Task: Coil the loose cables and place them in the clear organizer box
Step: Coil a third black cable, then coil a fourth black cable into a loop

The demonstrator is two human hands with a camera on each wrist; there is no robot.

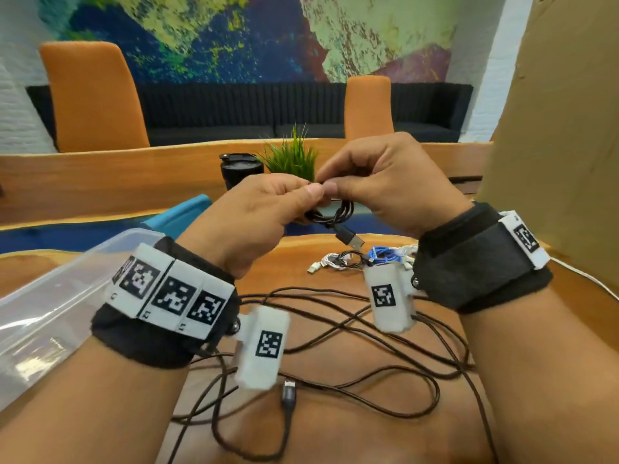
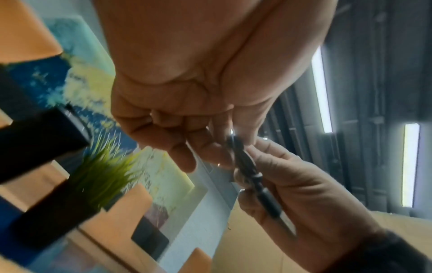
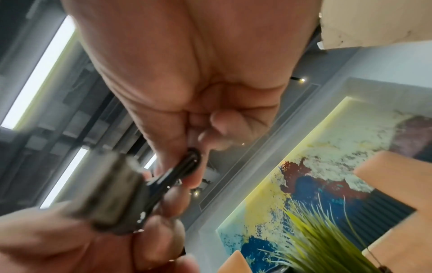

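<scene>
Both hands are raised above the table and meet on a small coiled black cable (image 1: 335,214). My left hand (image 1: 268,209) pinches the coil from the left, and my right hand (image 1: 378,185) pinches it from the right. Its USB plug (image 1: 351,237) dangles below the coil. In the left wrist view the black cable (image 2: 247,166) runs between the fingers of both hands. In the right wrist view the blurred plug (image 3: 110,195) fills the lower left. The clear organizer box (image 1: 50,296) lies at the left, under my left forearm.
Long black cables (image 1: 335,329) sprawl loose over the wooden table (image 1: 335,430) below my wrists. A small heap of white, black and blue cables (image 1: 361,259) lies further back. A black cup (image 1: 239,169) and a green plant (image 1: 291,155) stand behind the hands. Cardboard (image 1: 562,128) rises at right.
</scene>
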